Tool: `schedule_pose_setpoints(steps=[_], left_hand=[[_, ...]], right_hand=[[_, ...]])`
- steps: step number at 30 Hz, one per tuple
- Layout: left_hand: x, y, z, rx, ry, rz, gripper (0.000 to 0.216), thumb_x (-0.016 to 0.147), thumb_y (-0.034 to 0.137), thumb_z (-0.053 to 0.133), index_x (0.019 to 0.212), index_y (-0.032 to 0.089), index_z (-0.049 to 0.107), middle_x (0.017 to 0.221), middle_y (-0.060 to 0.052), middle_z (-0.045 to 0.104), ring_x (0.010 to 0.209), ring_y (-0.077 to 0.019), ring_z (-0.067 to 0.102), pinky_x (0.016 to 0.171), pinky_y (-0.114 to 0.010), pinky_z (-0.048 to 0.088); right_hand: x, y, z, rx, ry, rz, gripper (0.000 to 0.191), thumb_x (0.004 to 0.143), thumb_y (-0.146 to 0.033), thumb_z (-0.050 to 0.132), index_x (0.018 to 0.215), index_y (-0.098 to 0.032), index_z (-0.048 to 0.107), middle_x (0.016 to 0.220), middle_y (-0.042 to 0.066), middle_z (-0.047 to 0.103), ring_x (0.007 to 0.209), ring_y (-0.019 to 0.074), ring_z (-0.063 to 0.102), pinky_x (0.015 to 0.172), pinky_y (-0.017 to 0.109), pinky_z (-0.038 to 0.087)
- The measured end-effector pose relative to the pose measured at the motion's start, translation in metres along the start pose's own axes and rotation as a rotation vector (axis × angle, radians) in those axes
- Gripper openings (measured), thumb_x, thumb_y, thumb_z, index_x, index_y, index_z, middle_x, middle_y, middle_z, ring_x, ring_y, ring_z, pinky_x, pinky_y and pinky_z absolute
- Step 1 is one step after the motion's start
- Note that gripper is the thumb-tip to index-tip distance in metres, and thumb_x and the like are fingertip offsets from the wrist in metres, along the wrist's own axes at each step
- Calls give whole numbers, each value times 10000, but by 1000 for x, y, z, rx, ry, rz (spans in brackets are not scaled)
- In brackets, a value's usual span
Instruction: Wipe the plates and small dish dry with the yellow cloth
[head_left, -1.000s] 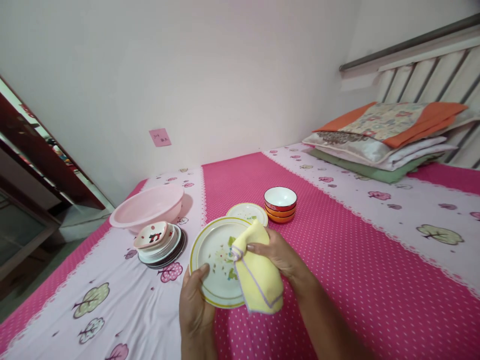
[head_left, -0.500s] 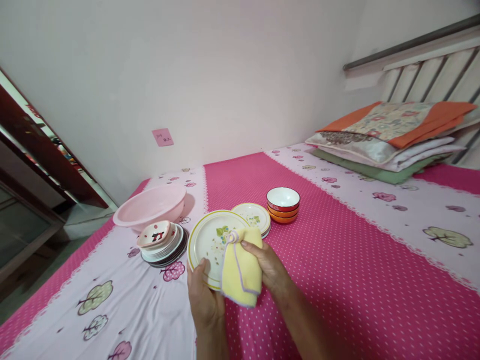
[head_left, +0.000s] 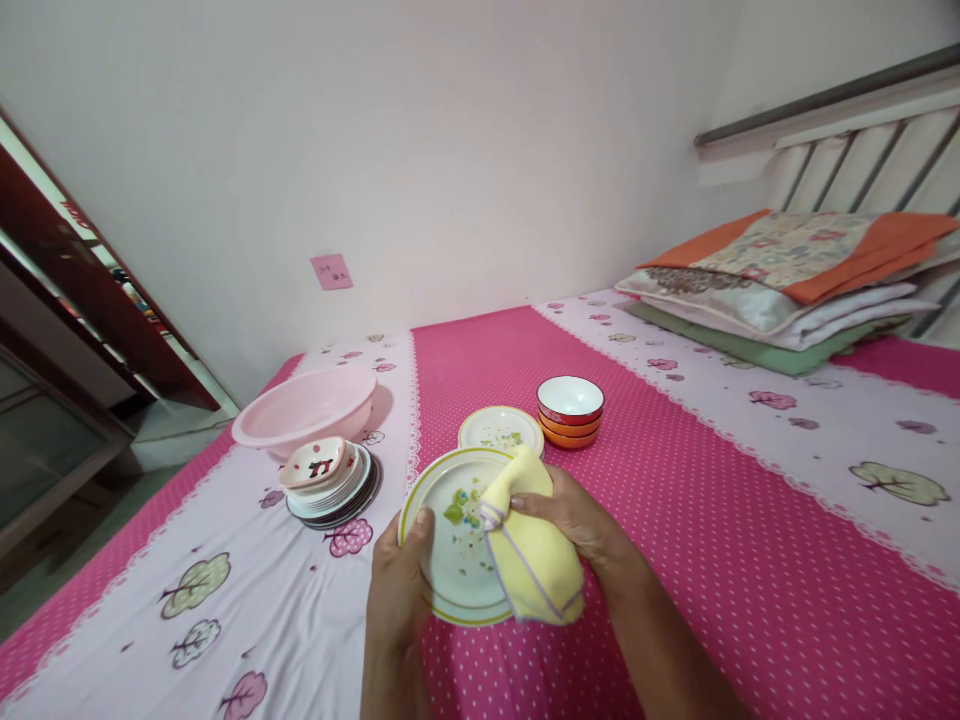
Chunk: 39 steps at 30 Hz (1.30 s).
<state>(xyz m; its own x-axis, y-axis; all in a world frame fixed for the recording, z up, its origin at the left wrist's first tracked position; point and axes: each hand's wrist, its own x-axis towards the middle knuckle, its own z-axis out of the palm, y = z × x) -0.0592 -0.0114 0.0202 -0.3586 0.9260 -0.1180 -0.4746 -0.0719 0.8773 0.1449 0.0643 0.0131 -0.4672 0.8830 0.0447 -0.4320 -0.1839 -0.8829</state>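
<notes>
A white plate [head_left: 450,560] with a yellow-green rim and a leaf-and-flower print is held tilted above the bed. My left hand [head_left: 400,570] grips its left edge, thumb on the upper face. In my right hand [head_left: 570,515] is a yellow cloth [head_left: 536,560] with purple edging, pressed against the plate's right side and covering that part of it. Just behind, smaller plates [head_left: 491,425] of matching pattern lie stacked on the bedspread. Beside them stands a stack of bowls [head_left: 570,400], the top one red outside and white inside, those below orange.
To the left, a pink basin [head_left: 300,405] sits on the bed behind a stack of dishes and plates [head_left: 330,485]. Folded bedding and pillows [head_left: 780,290] are piled at the far right near the headboard [head_left: 885,170]. A wall runs along the back.
The plate has moved slightly right and toward me, with my left hand still on its edge. My right hand and the cloth have shifted right, and the cloth's folds have changed.
</notes>
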Motion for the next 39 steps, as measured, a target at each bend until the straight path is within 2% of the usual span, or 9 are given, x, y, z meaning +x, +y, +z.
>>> schedule_pose_setpoints(steps=[7, 12, 15, 19, 24, 29, 33, 36, 39], left_hand=[[-4, -2, 29, -227, 320, 273, 399, 959, 275, 645, 1352, 207, 656, 1108, -95, 804, 973, -238, 779, 898, -362, 616], [-15, -1, 40, -75, 570, 250, 450, 1008, 419, 581, 1389, 186, 641, 1211, -132, 769, 1129, -290, 728, 940, -381, 593], [-12, -3, 35, -71, 510, 237, 409, 986, 364, 611, 1353, 191, 660, 1204, -117, 770, 1130, -284, 726, 954, -389, 586], [0, -2, 20, -243, 232, 210, 419, 892, 292, 699, 1298, 193, 674, 1133, -92, 790, 1024, -259, 759, 918, -392, 610], [0, 11, 1, 21, -29, 16, 422, 776, 355, 863, 1134, 172, 735, 980, -74, 810, 880, -237, 774, 807, -332, 625], [-12, 17, -1, 215, -287, -147, 453, 792, 450, 853, 1116, 146, 761, 870, -93, 808, 765, -261, 771, 663, -327, 607], [-12, 10, 4, 163, -208, -92, 474, 780, 459, 855, 1112, 134, 768, 820, -92, 805, 738, -266, 769, 665, -340, 608], [-7, 3, 9, 55, -62, -9, 522, 743, 442, 878, 1153, 144, 753, 837, -82, 809, 780, -275, 778, 715, -361, 623], [-3, -3, 20, -73, 152, 127, 493, 851, 432, 782, 1275, 194, 698, 969, -79, 819, 900, -260, 780, 788, -359, 623]], right_hand=[[13, 27, 45, 271, 127, -4, 525, 596, -346, 944, 1039, -169, 724, 923, 68, 813, 841, 281, 771, 844, 408, 594], [14, 68, 91, 472, 261, 96, 557, 556, -390, 903, 1038, -176, 724, 941, 67, 821, 854, 294, 770, 861, 408, 596], [16, 70, 90, 443, 322, 107, 522, 531, -353, 874, 999, -178, 724, 925, 61, 821, 824, 285, 762, 836, 391, 594], [12, 33, 48, 191, 223, 56, 431, 561, -264, 794, 976, -167, 736, 859, 53, 806, 742, 258, 734, 729, 352, 570], [-13, -8, 3, -74, 108, 74, 350, 648, -218, 695, 991, -180, 758, 795, 28, 778, 637, 212, 672, 616, 308, 519], [-23, -9, -8, -175, -33, 107, 345, 623, -194, 695, 960, -183, 766, 783, 26, 767, 704, 237, 682, 629, 307, 518], [-13, -6, -12, -136, -82, 114, 336, 668, -254, 787, 989, -160, 754, 871, 56, 782, 773, 247, 713, 699, 331, 547], [-4, -4, -10, -72, -44, 62, 405, 697, -353, 861, 1027, -151, 742, 920, 84, 790, 784, 244, 729, 731, 348, 561], [3, 5, 4, 6, -8, 28, 479, 695, -393, 886, 1086, -164, 732, 964, 91, 797, 827, 256, 745, 771, 366, 576]])
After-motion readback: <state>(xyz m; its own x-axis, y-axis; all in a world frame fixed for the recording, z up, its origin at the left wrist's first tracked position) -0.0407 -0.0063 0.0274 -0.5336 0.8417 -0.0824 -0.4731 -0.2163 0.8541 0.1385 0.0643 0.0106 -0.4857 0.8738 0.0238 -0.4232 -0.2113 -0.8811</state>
